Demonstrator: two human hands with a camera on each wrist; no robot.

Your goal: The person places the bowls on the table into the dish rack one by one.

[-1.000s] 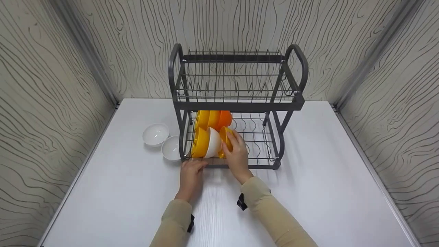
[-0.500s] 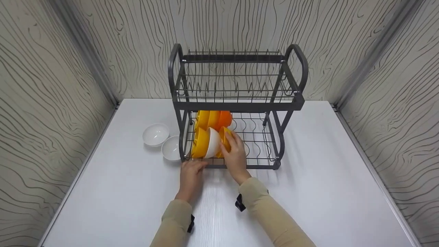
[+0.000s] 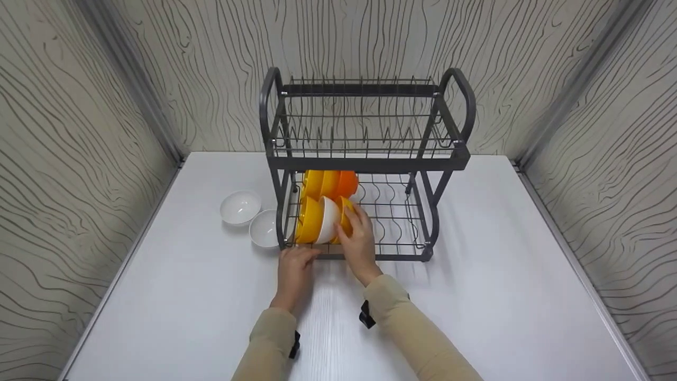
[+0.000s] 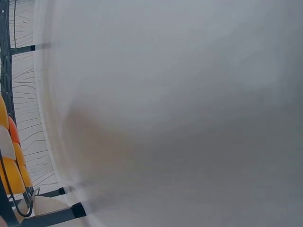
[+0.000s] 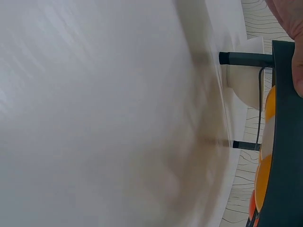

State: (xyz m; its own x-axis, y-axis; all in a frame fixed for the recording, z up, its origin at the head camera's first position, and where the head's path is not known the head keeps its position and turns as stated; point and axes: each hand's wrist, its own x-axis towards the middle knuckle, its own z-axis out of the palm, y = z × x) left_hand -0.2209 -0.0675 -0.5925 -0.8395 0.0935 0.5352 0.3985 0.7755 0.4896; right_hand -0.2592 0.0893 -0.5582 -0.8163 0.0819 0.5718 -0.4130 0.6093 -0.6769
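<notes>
On the lower tier of a dark two-tier dish rack, my right hand grips a yellow bowl standing on its side. Directly left of it is a white bowl, followed by another yellow bowl, both tilted the same way. My left hand holds the rack's front lower rail near its left corner. In the right wrist view, part of the left hand shows with its thumb over that rail. The left wrist view catches bowls only at its left edge and no hand.
Behind the front row sit two yellow bowls and an orange bowl. Two white bowls stand on the white table left of the rack. Wire dividers line the upper tier overhead. Patterned walls enclose the table.
My right hand has shifted slightly left, bringing the yellow bowl up close against the white bowl. The left hand and the other bowls stay where they were.
</notes>
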